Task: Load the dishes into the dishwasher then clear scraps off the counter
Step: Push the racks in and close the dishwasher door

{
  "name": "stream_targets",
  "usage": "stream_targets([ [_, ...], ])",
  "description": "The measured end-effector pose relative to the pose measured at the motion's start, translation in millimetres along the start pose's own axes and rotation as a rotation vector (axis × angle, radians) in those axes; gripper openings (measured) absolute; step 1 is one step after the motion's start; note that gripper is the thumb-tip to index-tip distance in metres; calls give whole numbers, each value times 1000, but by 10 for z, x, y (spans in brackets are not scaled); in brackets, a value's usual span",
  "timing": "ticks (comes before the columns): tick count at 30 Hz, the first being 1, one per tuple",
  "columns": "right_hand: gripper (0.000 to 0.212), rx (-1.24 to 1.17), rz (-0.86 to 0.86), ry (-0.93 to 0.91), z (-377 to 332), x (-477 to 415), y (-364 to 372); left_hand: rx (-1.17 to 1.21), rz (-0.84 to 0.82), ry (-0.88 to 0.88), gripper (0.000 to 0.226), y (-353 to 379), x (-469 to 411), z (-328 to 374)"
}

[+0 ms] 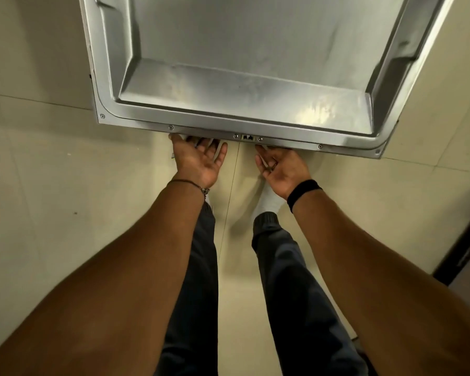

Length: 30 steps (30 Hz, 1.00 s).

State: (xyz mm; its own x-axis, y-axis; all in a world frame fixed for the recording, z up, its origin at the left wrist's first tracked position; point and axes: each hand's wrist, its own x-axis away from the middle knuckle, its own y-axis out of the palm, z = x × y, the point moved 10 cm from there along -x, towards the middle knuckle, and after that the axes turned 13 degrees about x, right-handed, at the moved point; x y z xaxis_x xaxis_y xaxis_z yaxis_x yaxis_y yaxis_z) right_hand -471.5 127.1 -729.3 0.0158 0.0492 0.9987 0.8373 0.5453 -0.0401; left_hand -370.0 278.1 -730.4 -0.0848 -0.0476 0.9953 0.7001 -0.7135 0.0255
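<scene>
The dishwasher door (244, 85) lies folded down in front of me, its steel inner panel facing up and filling the top of the view. A small latch (248, 137) sits in the middle of its near edge. My left hand (198, 158) is palm up under that edge left of the latch, its fingertips hidden beneath the metal. My right hand (281, 165) is palm up under the edge right of the latch, fingers reaching below it. No dishes, racks or counter are in view.
Beige floor tiles (65, 172) spread under and around the door. My legs in dark trousers and grey socks (269, 202) stand just behind the door's near edge. A dark cabinet or frame edge (461, 253) shows at the right.
</scene>
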Motion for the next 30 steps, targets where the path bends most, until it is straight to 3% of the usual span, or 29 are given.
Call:
stream_targets([
  [5, 20, -7, -20, -18, -26, 430, -12, 112, -8, -24, 68, -9, 360, -12],
  [8, 19, -32, -58, -32, -29, 994, -94, 118, -1, -22, 67, 6, 1034, 23],
  [10, 32, -29, -90, -63, -88, 1467, -96, 105, -31, -4, 63, 77, 1546, 100],
  [13, 33, 19, -124, -193, -393, 2365, -66, 29, -101, 49, 58, 301, 2401, 272],
  [16, 25, 105, -122, -390, -861, 3248, 5, -78, -189, 168, 47, 676, 3183, 527],
  [22, 43, 197, -21, -756, -2007, 4611, 277, -349, -439, 493, 40, 1854, 4466, 1121],
  [26, 41, 139, 35, -898, -2727, 5142, 555, -418, -492, 613, 41, 2582, 4978, 1445],
  [30, 38, 15, -47, -967, -3343, 5464, 878, -431, -594, 678, 38, 3266, 5312, 1713],
])
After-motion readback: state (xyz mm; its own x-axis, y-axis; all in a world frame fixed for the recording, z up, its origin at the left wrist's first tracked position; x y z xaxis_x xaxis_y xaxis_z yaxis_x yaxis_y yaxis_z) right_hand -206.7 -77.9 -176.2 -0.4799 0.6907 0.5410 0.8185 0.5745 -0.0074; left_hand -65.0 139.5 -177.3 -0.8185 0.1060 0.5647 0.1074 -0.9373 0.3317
